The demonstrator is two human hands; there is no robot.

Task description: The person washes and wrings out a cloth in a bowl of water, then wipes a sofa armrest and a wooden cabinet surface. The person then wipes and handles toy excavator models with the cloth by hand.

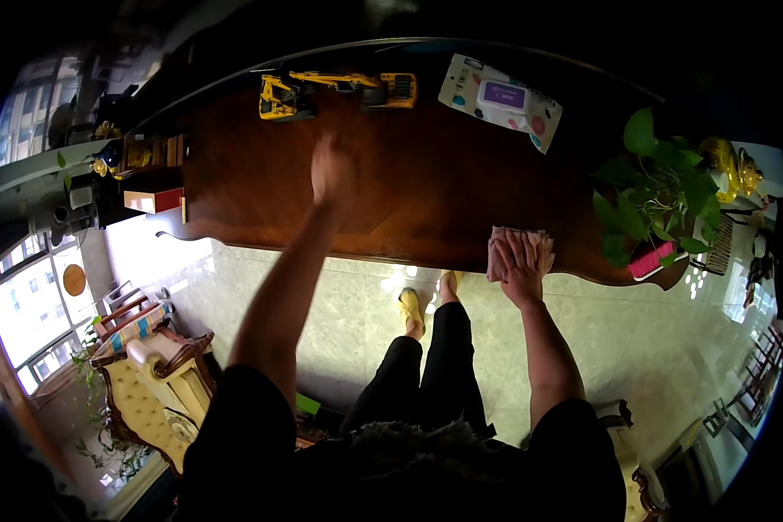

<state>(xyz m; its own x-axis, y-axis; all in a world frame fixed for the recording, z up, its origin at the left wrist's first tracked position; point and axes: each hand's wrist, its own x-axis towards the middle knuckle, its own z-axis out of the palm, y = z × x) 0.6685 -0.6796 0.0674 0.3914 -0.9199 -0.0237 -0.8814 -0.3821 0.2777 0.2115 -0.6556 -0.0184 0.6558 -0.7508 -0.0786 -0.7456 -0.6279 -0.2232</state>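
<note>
My left hand (329, 170) is over the left half of the dark wooden tabletop (426, 187), just below the yellow toy construction vehicles. It is smeared by motion, so its fingers cannot be made out. At the table's front edge, my right hand (522, 271) has its fingers over a folded pink cloth (503, 244), pressing it against the wood. One yellow toy vehicle (278, 100) stands at the back left, and a toy excavator (398, 90) stands to its right with its arm reaching left. A pack of wipes (502, 97) with a purple-labelled lid lies at the back right.
A leafy green plant (657, 191) hangs over the table's right end, near a pink item (651, 261) and a golden ornament (732, 170). On the left are a red box (154, 200) and books (155, 151). A tufted cream sofa (143, 400) stands behind at left.
</note>
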